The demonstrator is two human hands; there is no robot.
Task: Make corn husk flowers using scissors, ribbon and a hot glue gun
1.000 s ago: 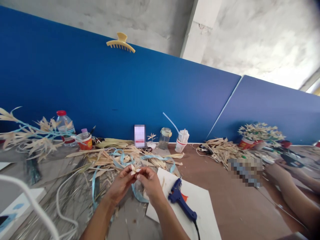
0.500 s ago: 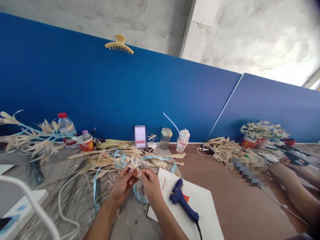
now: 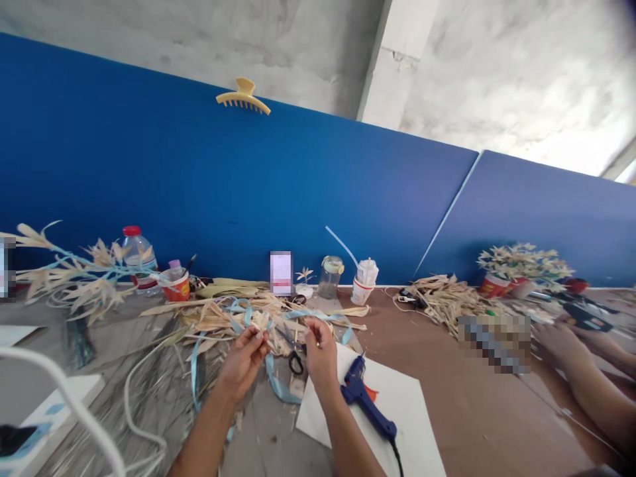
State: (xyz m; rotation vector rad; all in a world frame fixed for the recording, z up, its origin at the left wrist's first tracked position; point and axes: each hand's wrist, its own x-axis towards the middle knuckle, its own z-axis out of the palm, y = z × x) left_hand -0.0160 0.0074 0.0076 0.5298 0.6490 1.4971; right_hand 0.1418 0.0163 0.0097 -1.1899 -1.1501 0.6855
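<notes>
My left hand (image 3: 243, 363) is closed in a pinch over the middle of the work surface. At its fingertips is a small pale husk flower (image 3: 263, 323), hard to separate from the husks behind. My right hand (image 3: 322, 356) is off to the right, fingers curled together; whatever they hold, if anything, cannot be made out. Between the hands lie scissors (image 3: 296, 363) with black handles. Dried husk strips (image 3: 213, 317) and light blue ribbon (image 3: 281, 384) spread beyond and below the hands. A blue glue gun (image 3: 365, 397) rests on a white board (image 3: 412, 414) by my right forearm.
At the back stand a phone (image 3: 281, 273), a glass jar (image 3: 330, 278), a white cup (image 3: 362, 291), a red cup (image 3: 176, 286) and a bottle (image 3: 139, 258). A white cable (image 3: 59, 384) loops at left. Another person's hands (image 3: 564, 344) work at right.
My hands have parted: the right one moved right and slightly up, away from the flower, while the left kept its pinch. The scissors now show between them. The view shifted slightly.
</notes>
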